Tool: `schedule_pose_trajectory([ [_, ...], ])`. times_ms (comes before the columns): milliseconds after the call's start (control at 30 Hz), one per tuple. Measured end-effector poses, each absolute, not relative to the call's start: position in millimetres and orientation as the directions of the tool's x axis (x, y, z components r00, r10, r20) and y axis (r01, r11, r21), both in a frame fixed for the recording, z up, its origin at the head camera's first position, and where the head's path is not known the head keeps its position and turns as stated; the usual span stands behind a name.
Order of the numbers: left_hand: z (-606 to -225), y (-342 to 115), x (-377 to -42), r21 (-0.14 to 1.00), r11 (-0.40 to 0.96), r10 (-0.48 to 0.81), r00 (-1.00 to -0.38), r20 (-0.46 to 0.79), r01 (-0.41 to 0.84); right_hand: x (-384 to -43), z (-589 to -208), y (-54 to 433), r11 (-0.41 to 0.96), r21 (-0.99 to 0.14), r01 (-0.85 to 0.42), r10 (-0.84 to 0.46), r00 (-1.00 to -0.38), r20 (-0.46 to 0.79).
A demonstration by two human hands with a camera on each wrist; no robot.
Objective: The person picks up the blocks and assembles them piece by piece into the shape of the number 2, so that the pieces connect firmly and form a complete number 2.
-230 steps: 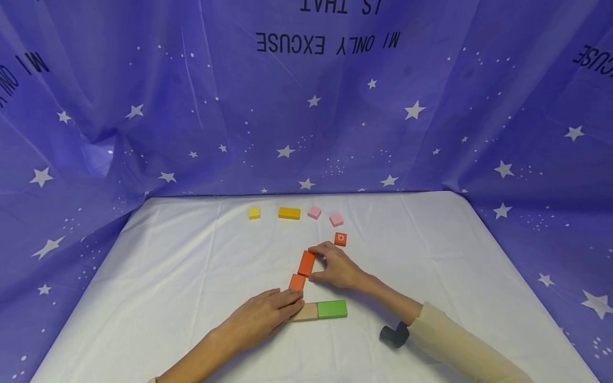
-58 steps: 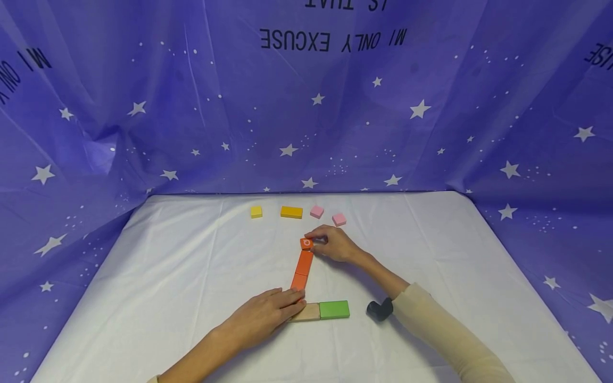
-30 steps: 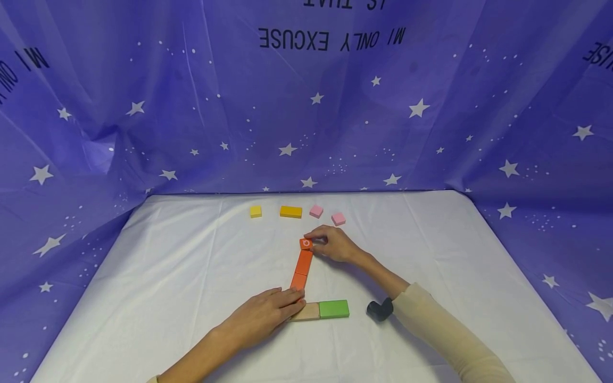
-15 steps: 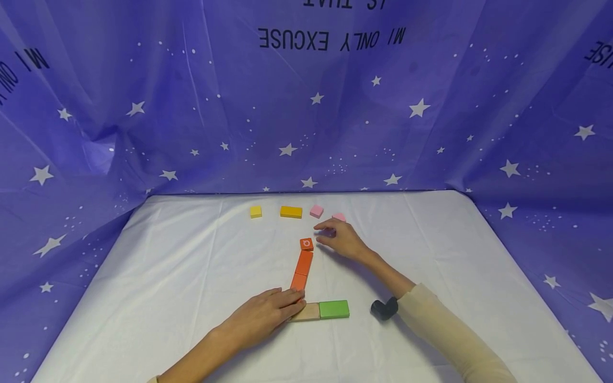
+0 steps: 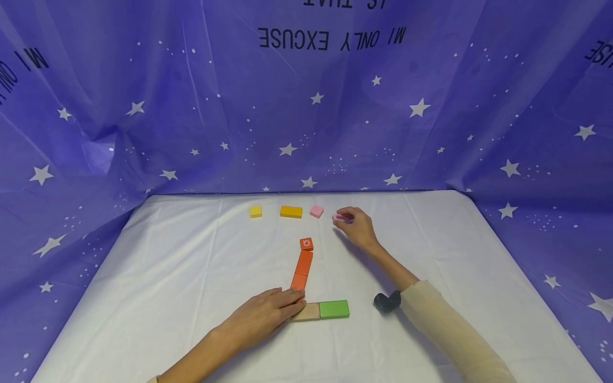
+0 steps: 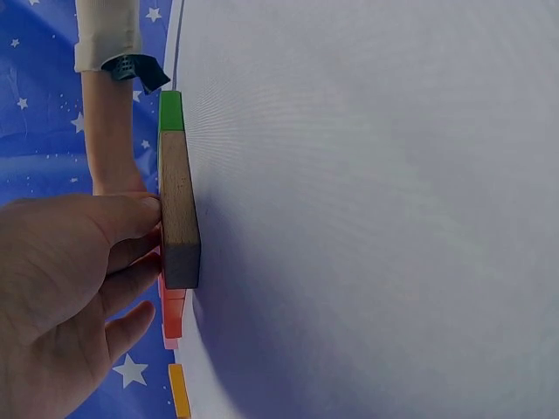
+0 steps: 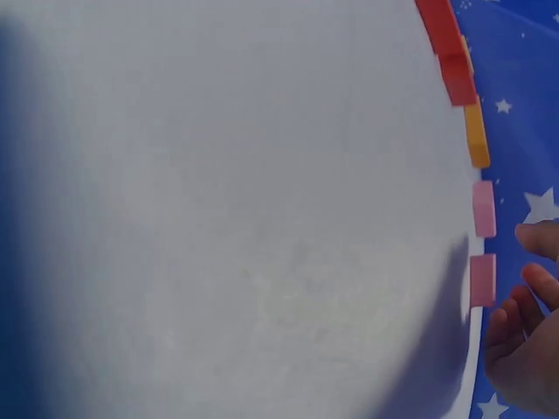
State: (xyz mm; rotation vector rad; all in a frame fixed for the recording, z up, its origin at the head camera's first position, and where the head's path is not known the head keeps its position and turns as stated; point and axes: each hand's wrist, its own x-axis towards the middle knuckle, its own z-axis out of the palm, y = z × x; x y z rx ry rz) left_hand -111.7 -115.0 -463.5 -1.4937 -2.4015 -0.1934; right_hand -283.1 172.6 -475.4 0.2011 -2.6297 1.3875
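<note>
In the head view my left hand rests on the near ends of a bare wooden block and an orange block, hiding part of both. The left wrist view shows its thumb along the wooden block. A green block adjoins the wooden one. Beyond the orange block run another orange block and, set at an angle, a small orange block with a white mark. My right hand is over a small pink block, thumb and fingers apart; the right wrist view shows fingertips just above the pink block.
Along the back of the white-covered table lie a yellow block, an amber oblong block and another pink block. A blue star-printed curtain hangs behind. A dark device sits at the right cuff.
The right hand set the marked orange block at the far end of the orange blocks, let it go and moved right and back to the pink block. The left hand stays put.
</note>
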Motion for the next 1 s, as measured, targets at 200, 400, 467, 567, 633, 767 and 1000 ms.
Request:
schedule_pose_trajectory([
  [200, -463.3, -115.0, -111.5, -0.042, 0.457, 0.849, -0.422, 0.317, 0.889, -288.5, -480.2, 177.2, 0.599, -0.786, -0.155, -0.008, -0.982, 0.188],
  [400, -462.5, -115.1, -111.3, -0.032, 0.457, 0.848, -0.424, 0.319, 0.889, -293.1, -483.3, 180.1, 0.623, -0.774, -0.110, 0.013, -0.988, 0.151],
  [467, -462.1, -115.0, -111.3, -0.035, 0.454, 0.849, -0.420, 0.320, 0.890, -294.0, -483.9, 180.2, 0.629, -0.770, -0.105, 0.013, -0.989, 0.146],
  [567, -461.6, -114.6, -111.4, -0.043, 0.451, 0.852, -0.416, 0.319, 0.891, -294.2, -483.3, 178.7, 0.630, -0.770, -0.103, 0.009, -0.990, 0.140],
  [633, -461.2, -114.7, -111.3, -0.045, 0.451, 0.853, -0.415, 0.317, 0.891, -293.9, -483.1, 177.3, 0.633, -0.768, -0.102, 0.009, -0.990, 0.139],
  [767, -461.1, -114.9, -111.3, -0.042, 0.453, 0.853, -0.420, 0.311, 0.890, -293.9, -483.4, 175.8, 0.654, -0.750, -0.104, 0.007, -0.990, 0.143],
  [1000, -461.9, -114.9, -111.4, -0.045, 0.453, 0.853, -0.418, 0.313, 0.890, -294.5, -483.6, 175.1, 0.652, -0.747, -0.132, -0.013, -0.987, 0.163],
])
